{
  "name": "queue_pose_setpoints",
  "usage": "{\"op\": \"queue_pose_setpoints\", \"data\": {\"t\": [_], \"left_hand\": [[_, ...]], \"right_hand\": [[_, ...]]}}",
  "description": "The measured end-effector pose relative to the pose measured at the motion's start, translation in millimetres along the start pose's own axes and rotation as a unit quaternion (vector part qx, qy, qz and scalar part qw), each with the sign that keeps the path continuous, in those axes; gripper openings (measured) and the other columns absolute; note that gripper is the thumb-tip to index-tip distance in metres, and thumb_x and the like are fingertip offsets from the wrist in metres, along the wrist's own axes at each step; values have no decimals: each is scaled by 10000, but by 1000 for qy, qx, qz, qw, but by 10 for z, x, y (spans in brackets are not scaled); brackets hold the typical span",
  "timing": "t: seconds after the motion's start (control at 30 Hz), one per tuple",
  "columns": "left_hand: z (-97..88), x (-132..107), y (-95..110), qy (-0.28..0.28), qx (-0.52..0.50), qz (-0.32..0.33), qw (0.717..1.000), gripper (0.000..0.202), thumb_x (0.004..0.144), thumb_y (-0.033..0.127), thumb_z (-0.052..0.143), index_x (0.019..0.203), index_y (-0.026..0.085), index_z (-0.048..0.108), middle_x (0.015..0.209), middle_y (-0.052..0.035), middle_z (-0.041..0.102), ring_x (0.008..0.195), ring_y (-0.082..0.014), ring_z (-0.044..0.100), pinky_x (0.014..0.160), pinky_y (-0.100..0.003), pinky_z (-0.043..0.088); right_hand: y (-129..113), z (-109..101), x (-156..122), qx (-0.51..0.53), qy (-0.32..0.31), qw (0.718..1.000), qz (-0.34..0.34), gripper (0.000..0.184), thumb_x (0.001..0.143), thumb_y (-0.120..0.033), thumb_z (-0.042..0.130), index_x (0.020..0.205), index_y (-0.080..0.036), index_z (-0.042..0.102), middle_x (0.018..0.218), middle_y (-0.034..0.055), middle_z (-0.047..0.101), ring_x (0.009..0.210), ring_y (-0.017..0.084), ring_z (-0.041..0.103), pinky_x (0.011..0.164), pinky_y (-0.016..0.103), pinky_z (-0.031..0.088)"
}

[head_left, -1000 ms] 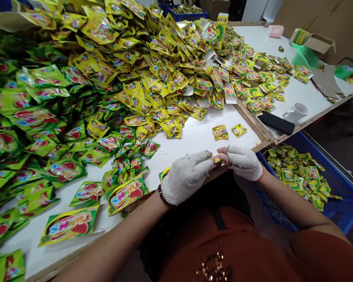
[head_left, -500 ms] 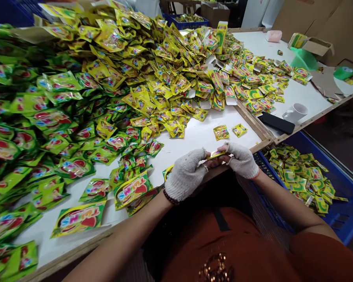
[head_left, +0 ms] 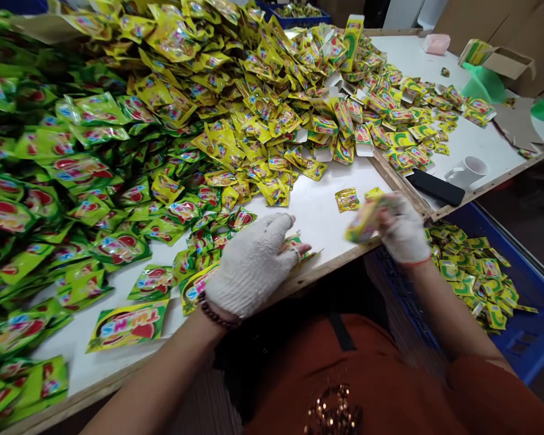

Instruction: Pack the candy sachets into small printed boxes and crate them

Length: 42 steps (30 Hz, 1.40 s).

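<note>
My right hand (head_left: 405,229), in a white fingerless glove, is closed on a small yellow packet (head_left: 362,223) above the table's front edge; motion blurs the packet and fingertips. My left hand (head_left: 256,263), gloved the same way, lies low over the tabletop, thumb and forefinger apart. Between them shows part of a green-and-yellow packet (head_left: 292,241); the other fingers are partly hidden. Under the left wrist pokes out a flat "Twins" card (head_left: 194,287). Two small yellow packets, one of them a sachet (head_left: 347,199), lie beyond the right hand, the other partly covered by it.
Heaped green packets (head_left: 81,175) fill the left, with yellow packets (head_left: 172,90) behind. Small yellow boxes (head_left: 344,118) spread to the right. A wooden strip (head_left: 396,178) divides the table beside a phone (head_left: 435,187) and mug (head_left: 468,172). A blue crate (head_left: 526,344) stands below at right.
My hands, together around a small yellow packet before, have parted. The right has moved right with a yellow packet; the left has moved left and opened over the table.
</note>
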<state>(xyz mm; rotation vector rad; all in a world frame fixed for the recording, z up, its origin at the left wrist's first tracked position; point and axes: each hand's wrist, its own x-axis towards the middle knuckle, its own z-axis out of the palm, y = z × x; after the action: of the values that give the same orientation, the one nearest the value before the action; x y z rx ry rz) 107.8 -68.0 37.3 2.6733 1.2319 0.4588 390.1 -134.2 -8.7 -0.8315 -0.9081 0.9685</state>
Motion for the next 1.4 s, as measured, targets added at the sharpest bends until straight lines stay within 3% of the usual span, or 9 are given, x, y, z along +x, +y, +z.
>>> {"op": "queue_pose_setpoints", "data": {"t": [0.1,0.17,0.3,0.43,0.6,0.7,1.0,1.27,1.4], "left_hand": [[-132,-50,-20,-151,64,-62,984,322,892,436,590,1101,195,639,1065,-121,723,947,-313,693,767,-378,530],[-117,-38,-2,-202,72,-73,974,365,877,420,605,1153,182,618,1063,-137,719,971,-331,686,772,-386,516],[-27,55,6,-184,43,-89,978,493,847,371,644,1288,163,573,1175,-174,689,1097,-368,643,867,-441,495],[-7,98,-5,-77,-148,-132,977,276,886,369,581,1075,181,655,1087,-114,712,998,-305,667,840,-417,521],[218,79,193,39,-521,-150,840,279,864,381,629,1063,189,587,1056,-76,729,934,-226,712,827,-370,594],[462,92,323,74,-561,-165,808,401,816,343,699,1143,194,522,1087,-92,732,968,-230,731,861,-391,609],[689,142,273,124,-352,34,927,188,873,145,556,1003,197,682,1007,-66,751,940,-179,713,864,-318,583],[643,235,340,111,-481,-84,865,394,865,262,632,1240,168,559,1018,-72,751,882,-188,732,785,-320,604],[666,181,278,165,-350,6,922,172,898,198,554,996,180,694,1048,-77,755,983,-187,712,906,-327,571]], "right_hand": [[-342,-288,-16,374,-3,927,3,287,913,-146,639,1140,-314,687,872,-10,750,705,93,727,559,161,565],[-437,-388,-47,431,-12,902,17,199,943,-284,631,1134,-311,676,817,-21,741,655,88,721,519,155,555],[-219,-140,-135,167,24,978,124,235,828,-477,757,976,-306,693,805,-38,728,676,117,705,601,240,588],[142,381,-175,-103,2,982,161,340,748,-454,834,939,-230,663,854,12,720,793,172,718,713,308,585],[298,652,-70,-126,-18,987,95,458,692,-409,875,926,-237,521,1009,27,705,899,181,716,868,345,589],[307,558,7,-149,-20,987,49,443,691,-349,876,925,-247,514,901,-12,677,852,162,707,828,311,589],[165,198,69,-399,-121,907,-58,80,840,-247,669,871,-232,741,916,41,747,892,216,697,831,364,569],[193,285,201,-352,-108,929,-31,301,844,-272,680,1137,-202,677,778,-2,667,682,144,609,645,272,529],[171,280,160,-396,-150,900,-100,127,877,-272,665,961,-218,744,890,41,733,848,194,682,801,333,548]]}}
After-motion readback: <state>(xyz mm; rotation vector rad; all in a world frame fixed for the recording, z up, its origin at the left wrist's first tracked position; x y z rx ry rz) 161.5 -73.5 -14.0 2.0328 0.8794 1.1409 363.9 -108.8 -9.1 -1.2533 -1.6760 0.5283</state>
